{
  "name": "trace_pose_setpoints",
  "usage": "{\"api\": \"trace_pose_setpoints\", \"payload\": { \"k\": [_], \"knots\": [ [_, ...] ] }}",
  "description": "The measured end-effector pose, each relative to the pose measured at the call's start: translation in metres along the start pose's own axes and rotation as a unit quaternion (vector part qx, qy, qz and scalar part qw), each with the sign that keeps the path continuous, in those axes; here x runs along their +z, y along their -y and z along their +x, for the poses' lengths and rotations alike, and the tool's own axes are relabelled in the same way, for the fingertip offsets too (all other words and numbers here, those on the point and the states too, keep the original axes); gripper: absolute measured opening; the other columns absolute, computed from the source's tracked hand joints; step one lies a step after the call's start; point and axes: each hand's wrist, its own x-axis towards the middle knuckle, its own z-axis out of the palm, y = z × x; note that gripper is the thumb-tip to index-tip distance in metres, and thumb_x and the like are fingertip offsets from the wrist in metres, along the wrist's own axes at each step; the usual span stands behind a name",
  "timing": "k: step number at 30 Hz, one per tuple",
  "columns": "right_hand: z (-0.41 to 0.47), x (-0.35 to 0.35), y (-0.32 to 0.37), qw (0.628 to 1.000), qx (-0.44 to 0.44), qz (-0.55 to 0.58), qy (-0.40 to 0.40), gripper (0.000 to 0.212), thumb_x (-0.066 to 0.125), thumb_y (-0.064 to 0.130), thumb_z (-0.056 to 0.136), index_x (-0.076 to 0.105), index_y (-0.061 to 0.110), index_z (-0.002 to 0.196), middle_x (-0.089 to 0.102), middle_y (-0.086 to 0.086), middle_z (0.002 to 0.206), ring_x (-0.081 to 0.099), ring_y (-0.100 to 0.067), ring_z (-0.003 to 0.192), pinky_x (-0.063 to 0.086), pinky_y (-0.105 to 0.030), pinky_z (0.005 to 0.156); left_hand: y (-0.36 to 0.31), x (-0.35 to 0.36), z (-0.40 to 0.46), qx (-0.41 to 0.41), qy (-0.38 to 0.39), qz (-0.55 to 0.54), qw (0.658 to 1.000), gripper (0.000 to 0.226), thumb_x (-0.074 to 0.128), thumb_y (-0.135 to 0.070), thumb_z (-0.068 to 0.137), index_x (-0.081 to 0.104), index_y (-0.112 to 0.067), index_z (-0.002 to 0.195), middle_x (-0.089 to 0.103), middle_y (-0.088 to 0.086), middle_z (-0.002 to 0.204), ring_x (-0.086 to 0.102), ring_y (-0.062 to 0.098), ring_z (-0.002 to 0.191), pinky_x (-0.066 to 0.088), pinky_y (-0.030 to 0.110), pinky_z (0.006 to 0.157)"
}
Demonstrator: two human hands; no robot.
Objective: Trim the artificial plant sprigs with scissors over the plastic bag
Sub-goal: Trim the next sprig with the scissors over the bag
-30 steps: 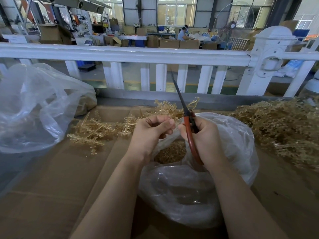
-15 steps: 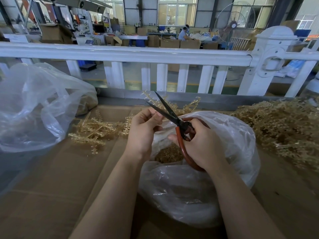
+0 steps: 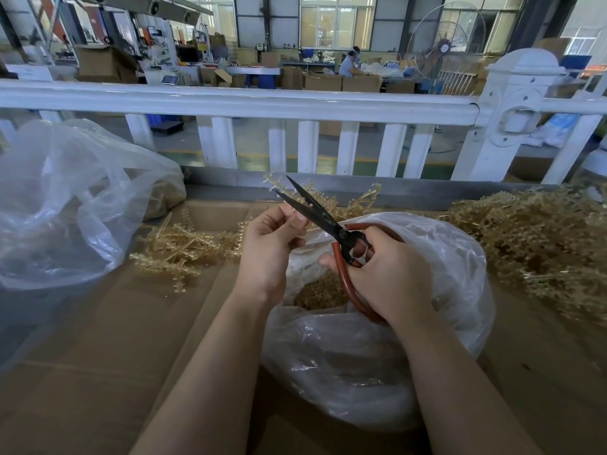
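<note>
Plastic bag point(image 3: 427, 290): held golden trimmings point(image 3: 320, 292), centre frame.
Left bag point(image 3: 65, 208): contents unclear.
Right hand point(image 3: 387, 274): grip clamped on scissors point(image 3: 315, 213), blades apart.
Left hand point(image 3: 272, 244): pinched a sprig point(image 3: 328, 200).
Loose sprigs point(image 3: 532, 241): right tabletop point(image 3: 98, 356).

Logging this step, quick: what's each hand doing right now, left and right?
Left hand: fingers curled, pinching a sprig at the scissor blades.
Right hand: gripping the red-handled scissors, blades apart, over the plastic bag.
</note>
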Motion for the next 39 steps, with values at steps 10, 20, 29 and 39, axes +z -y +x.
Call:
{"api": "trace_pose_setpoints", "payload": {
  "k": [10, 20, 29, 39],
  "knots": [
    [-0.0003, 0.0014, -0.0001, 1.0, -0.002, 0.019, 0.014, 0.072, 0.039, 0.094, 0.064, 0.065, 0.032, 0.089, 0.065, 0.017, 0.075, 0.053, 0.004, 0.065, 0.034, -0.01, 0.057, -0.0015, -0.002, -0.0003, 0.002, 0.002, 0.015, 1.0, 0.019, 0.056, 0.0, 0.095, 0.064, -0.01, 0.081, 0.058, -0.006, 0.069, 0.046, 0.008, 0.067, 0.042, 0.019, 0.065],
    [-0.0005, 0.0008, -0.0025, 0.999, -0.014, 0.027, 0.019, 0.071, 0.043, 0.091, 0.067, 0.068, 0.028, 0.089, 0.066, 0.016, 0.073, 0.058, -0.001, 0.066, 0.041, -0.012, 0.061, -0.0021, -0.0011, -0.0011, 0.025, -0.024, 0.073, 0.997, 0.023, 0.057, -0.002, 0.096, 0.054, -0.012, 0.076, 0.053, 0.001, 0.076, 0.047, 0.01, 0.071, 0.042, 0.021, 0.067],
    [0.0004, -0.0013, -0.0007, 1.0, -0.011, -0.012, -0.004, 0.082, 0.02, 0.102, 0.061, 0.056, 0.031, 0.078, 0.059, 0.017, 0.067, 0.053, 0.0, 0.061, 0.049, -0.021, 0.058, -0.0011, 0.0004, -0.003, 0.055, -0.027, 0.136, 0.989, 0.014, 0.056, 0.002, 0.095, 0.056, 0.009, 0.083, 0.048, 0.01, 0.075, 0.042, 0.017, 0.072, 0.041, 0.026, 0.07],
    [-0.0022, -0.0032, -0.0006, 1.0, -0.029, 0.002, -0.007, 0.078, 0.031, 0.095, 0.066, 0.064, 0.025, 0.078, 0.063, 0.014, 0.068, 0.057, -0.003, 0.062, 0.034, -0.007, 0.057, -0.0032, 0.0009, -0.0042, 0.062, -0.01, 0.119, 0.991, 0.014, 0.056, 0.001, 0.096, 0.059, -0.004, 0.083, 0.045, 0.01, 0.077, 0.044, 0.009, 0.07, 0.044, 0.016, 0.07]
  ]
}}
